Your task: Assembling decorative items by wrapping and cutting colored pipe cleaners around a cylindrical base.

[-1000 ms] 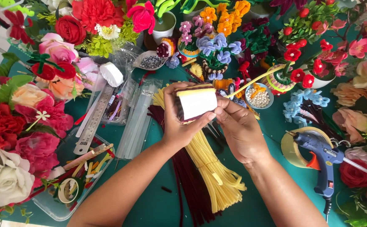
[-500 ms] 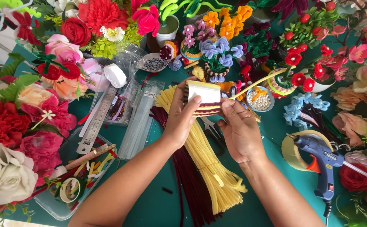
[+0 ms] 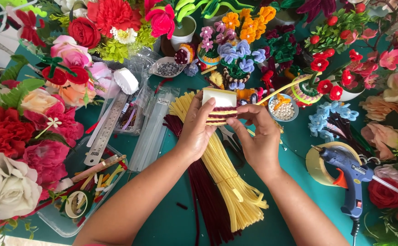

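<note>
Winding maroon and yellow pipe cleaners round a cream foam block (image 3: 220,101), now banded lower than a second ago; left hand (image 3: 196,130) gripping its side, right hand (image 3: 257,136) pinching the wrap. Yellow pipe-cleaner bundle (image 3: 226,180) below both, on the desk (image 3: 167,218).

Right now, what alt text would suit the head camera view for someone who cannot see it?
Two hands, left hand and right hand, hold a small white block wrapped in dark red and yellow pipe cleaners above bundles of yellow pipe cleaners on a teal table, ringed by artificial flowers, with a blue glue gun at right.
</note>
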